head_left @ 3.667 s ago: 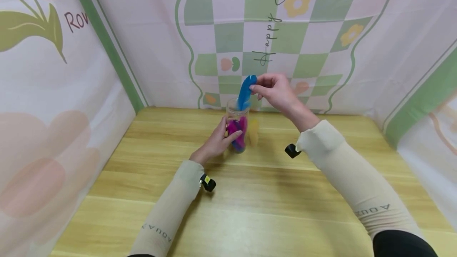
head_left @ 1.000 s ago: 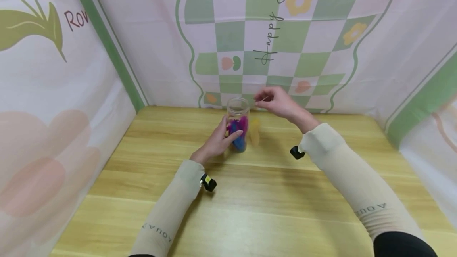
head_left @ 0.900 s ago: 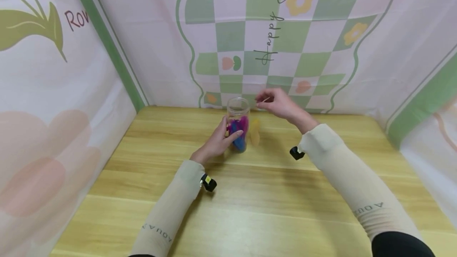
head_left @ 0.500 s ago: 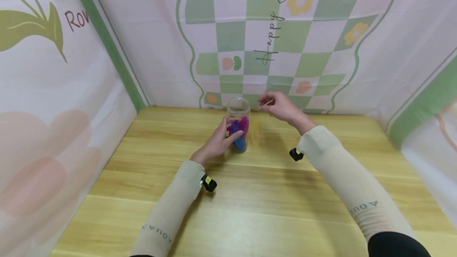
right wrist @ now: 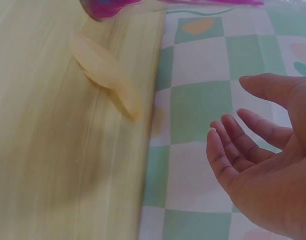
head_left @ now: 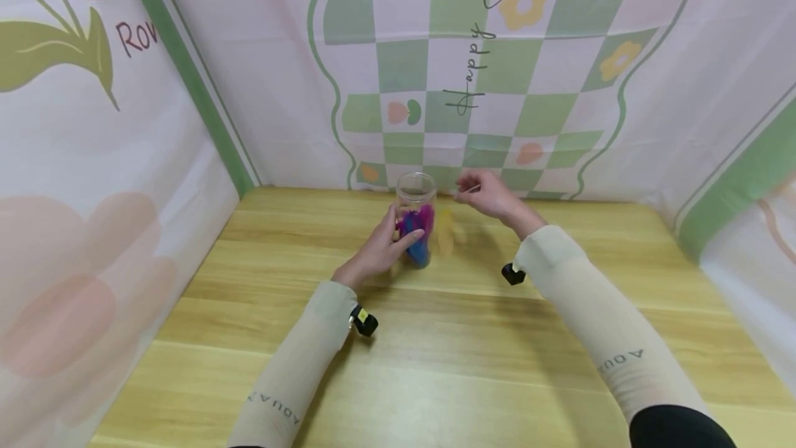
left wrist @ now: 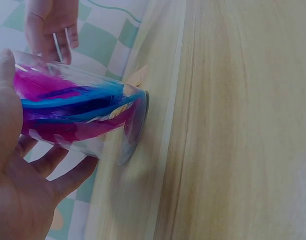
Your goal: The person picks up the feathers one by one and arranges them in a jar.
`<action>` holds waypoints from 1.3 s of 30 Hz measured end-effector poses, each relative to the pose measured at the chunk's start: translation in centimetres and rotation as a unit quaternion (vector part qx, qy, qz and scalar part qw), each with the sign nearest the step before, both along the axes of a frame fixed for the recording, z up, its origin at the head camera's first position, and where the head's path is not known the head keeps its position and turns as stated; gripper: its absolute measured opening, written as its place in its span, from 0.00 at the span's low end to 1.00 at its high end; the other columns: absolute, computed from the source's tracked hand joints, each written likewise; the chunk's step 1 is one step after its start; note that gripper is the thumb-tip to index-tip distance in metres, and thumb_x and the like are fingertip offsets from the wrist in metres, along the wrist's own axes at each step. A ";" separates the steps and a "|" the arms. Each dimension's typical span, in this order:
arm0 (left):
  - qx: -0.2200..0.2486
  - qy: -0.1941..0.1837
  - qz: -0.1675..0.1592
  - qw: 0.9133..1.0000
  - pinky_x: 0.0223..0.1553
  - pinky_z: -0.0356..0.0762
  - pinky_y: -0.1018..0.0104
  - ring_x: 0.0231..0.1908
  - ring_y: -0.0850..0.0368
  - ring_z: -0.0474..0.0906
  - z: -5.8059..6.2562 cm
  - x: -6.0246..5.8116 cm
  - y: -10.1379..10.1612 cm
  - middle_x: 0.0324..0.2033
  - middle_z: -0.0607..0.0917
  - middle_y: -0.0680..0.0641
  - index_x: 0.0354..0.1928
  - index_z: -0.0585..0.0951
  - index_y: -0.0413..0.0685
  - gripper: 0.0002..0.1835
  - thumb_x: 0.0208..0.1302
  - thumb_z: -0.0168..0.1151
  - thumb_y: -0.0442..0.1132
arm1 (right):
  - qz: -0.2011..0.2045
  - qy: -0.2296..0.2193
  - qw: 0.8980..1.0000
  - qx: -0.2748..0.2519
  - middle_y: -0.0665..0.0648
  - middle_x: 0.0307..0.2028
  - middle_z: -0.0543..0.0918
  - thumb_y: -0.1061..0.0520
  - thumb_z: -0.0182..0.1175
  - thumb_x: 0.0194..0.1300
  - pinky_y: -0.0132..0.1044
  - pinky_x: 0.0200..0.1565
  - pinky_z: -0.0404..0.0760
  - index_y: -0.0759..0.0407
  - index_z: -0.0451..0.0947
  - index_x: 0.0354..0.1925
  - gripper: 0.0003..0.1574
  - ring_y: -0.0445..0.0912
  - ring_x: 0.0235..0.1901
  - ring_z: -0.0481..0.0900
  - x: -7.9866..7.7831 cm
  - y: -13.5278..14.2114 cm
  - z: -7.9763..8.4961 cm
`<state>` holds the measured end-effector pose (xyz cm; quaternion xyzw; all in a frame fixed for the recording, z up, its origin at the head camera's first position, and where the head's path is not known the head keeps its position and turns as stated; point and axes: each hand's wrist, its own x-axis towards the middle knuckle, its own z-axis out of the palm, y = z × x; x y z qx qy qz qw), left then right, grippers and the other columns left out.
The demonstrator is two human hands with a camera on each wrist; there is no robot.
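Note:
My left hand (head_left: pixel 379 249) grips a clear glass jar (head_left: pixel 416 189) around its side, thumb across the front. The jar has no lid on and stands nearly upright. Inside are magenta, purple and blue feathers (left wrist: pixel 80 102). Just right of the jar, a pale yellow feather (head_left: pixel 445 232) lies on the table; the right wrist view shows the same yellow feather (right wrist: pixel 105 72) whole. Above and to the right of it hovers my right hand (head_left: pixel 490 196). In the right wrist view that hand (right wrist: pixel 265 145) has its thumb and loosely bent fingers apart, holding nothing.
The wooden table (head_left: pixel 398 365) runs up to a fabric backdrop (head_left: pixel 460 54) with a green checked print, close behind the jar and my right hand. Another printed fabric wall (head_left: pixel 93 227) borders the left side. A black wrist camera (head_left: pixel 513 274) hangs below the right cuff.
The blue feather that my right hand pinched over the jar mouth is now inside the jar. My right hand, without it, has moved right and down toward the yellow feather. The left hand stays put.

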<state>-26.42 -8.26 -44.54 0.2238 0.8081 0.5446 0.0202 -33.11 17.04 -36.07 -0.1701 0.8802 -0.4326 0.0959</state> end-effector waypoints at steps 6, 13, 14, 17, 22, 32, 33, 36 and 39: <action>-0.003 0.000 -0.001 1.000 0.70 0.67 0.46 0.70 0.47 0.68 -0.1 0.0 0.1 0.68 0.69 0.43 0.74 0.54 0.53 0.31 0.78 0.55 0.50 | -0.011 -0.006 1.000 0.004 0.72 0.56 0.77 0.63 0.61 0.70 0.52 0.59 0.79 0.75 0.70 0.62 0.26 0.62 0.56 0.76 -0.4 0.5 -1.0; -0.006 -0.004 -0.001 1.000 0.70 0.67 0.47 0.69 0.49 0.69 -0.1 0.0 0.2 0.67 0.70 0.44 0.73 0.55 0.53 0.30 0.79 0.55 0.51 | -0.020 -0.009 1.000 -0.004 0.72 0.52 0.78 0.64 0.62 0.69 0.37 0.47 0.81 0.77 0.71 0.60 0.25 0.53 0.47 0.78 -0.9 0.7 -2.8; -0.006 -0.004 -0.002 1.000 0.70 0.67 0.46 0.70 0.48 0.68 -0.1 0.0 0.2 0.67 0.70 0.43 0.73 0.55 0.53 0.30 0.79 0.54 0.51 | -0.021 -0.009 1.000 -0.007 0.71 0.51 0.79 0.64 0.62 0.69 0.36 0.45 0.82 0.77 0.71 0.59 0.25 0.51 0.45 0.77 -1.0 0.8 -3.1; -0.008 -0.005 -0.002 1.000 0.70 0.67 0.46 0.70 0.47 0.68 -0.2 0.1 0.2 0.67 0.70 0.43 0.74 0.55 0.52 0.31 0.79 0.54 0.52 | -0.026 -0.013 0.999 -0.013 0.69 0.48 0.78 0.64 0.63 0.68 0.35 0.43 0.81 0.79 0.71 0.57 0.24 0.47 0.41 0.76 -1.1 0.9 -4.0; -0.007 -0.003 -0.005 1.000 0.70 0.67 0.47 0.69 0.48 0.69 -0.3 0.1 0.3 0.67 0.70 0.43 0.73 0.55 0.52 0.30 0.79 0.54 0.51 | -0.042 -0.041 0.998 -0.010 0.71 0.50 0.76 0.63 0.62 0.70 0.35 0.45 0.80 0.82 0.68 0.60 0.29 0.50 0.42 0.75 -1.4 1.2 -5.4; -0.012 -0.003 -0.006 1.000 0.71 0.66 0.46 0.70 0.47 0.68 -0.2 0.2 0.3 0.68 0.69 0.42 0.74 0.55 0.52 0.31 0.79 0.54 0.52 | -0.042 -0.111 0.993 0.000 0.74 0.56 0.76 0.57 0.60 0.73 0.44 0.54 0.80 0.82 0.67 0.63 0.33 0.58 0.52 0.79 -1.2 0.9 -7.4; -0.012 -0.002 -0.005 1.000 0.71 0.66 0.46 0.70 0.47 0.68 -0.2 0.1 0.2 0.68 0.69 0.42 0.74 0.55 0.51 0.31 0.79 0.54 0.52 | -0.042 -0.109 0.993 0.010 0.71 0.54 0.78 0.55 0.61 0.72 0.43 0.52 0.80 0.80 0.70 0.61 0.31 0.56 0.50 0.79 -1.3 0.8 -7.5; -0.013 0.003 0.001 1.000 0.71 0.66 0.47 0.70 0.47 0.68 -0.1 0.0 0.2 0.68 0.69 0.41 0.73 0.55 0.50 0.31 0.78 0.55 0.52 | -0.055 -0.105 0.993 0.027 0.63 0.46 0.79 0.51 0.64 0.70 0.42 0.47 0.78 0.73 0.76 0.54 0.27 0.51 0.45 0.76 -1.5 0.6 -7.7; -0.019 0.005 0.005 1.000 0.70 0.66 0.47 0.69 0.47 0.69 -0.1 -0.1 0.1 0.68 0.70 0.41 0.73 0.56 0.50 0.32 0.78 0.55 0.52 | -0.069 -0.101 0.992 0.039 0.62 0.45 0.79 0.48 0.66 0.69 0.43 0.48 0.78 0.71 0.77 0.53 0.28 0.51 0.45 0.76 -1.7 0.4 -7.7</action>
